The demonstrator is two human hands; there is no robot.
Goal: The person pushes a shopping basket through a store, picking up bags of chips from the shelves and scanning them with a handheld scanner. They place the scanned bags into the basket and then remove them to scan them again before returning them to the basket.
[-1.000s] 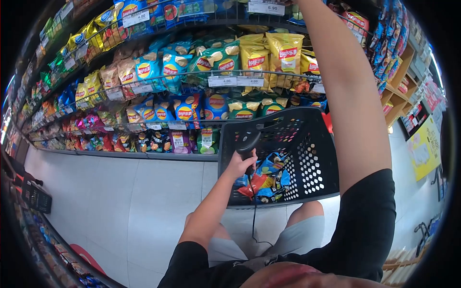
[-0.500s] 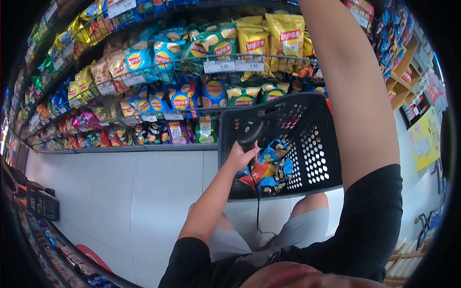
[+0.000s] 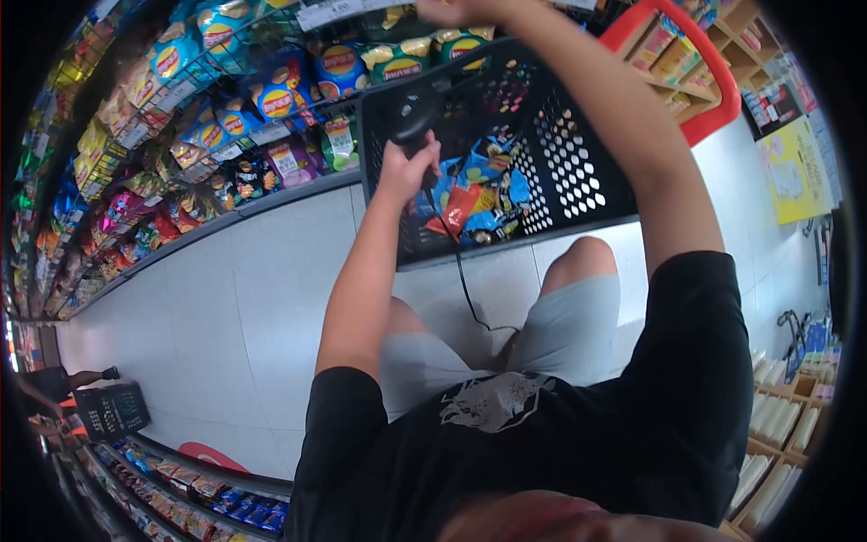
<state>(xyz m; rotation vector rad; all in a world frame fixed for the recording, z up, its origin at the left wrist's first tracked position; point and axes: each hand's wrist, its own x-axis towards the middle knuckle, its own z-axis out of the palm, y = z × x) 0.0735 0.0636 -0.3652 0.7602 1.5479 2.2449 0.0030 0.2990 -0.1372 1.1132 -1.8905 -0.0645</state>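
My left hand [image 3: 405,170] grips a black corded barcode scanner [image 3: 412,112], held over the near left corner of a black perforated shopping basket [image 3: 569,172]. Inside the basket lie several snack bags [image 3: 479,185] in blue and red. The scanner's cable [image 3: 461,280] hangs down to my lap. My right arm stretches up past the basket, and my right hand [image 3: 456,11] sits at the top edge of the view against the shelf of chip bags [image 3: 339,61]. Its fingers are cut off, so what it holds is hidden.
Wire shelves of chip and snack bags [image 3: 181,117] run along the left and top. The basket has a red handle [image 3: 700,63]. Pale floor tiles [image 3: 208,307] lie to the left. Another black basket [image 3: 113,411] and a person's legs stand at far left. Wooden shelves [image 3: 786,434] are at right.
The view has tilted down, so the shelves and basket sit higher in the picture. My right hand, out of view before, shows at the top edge. The left hand still holds the scanner.
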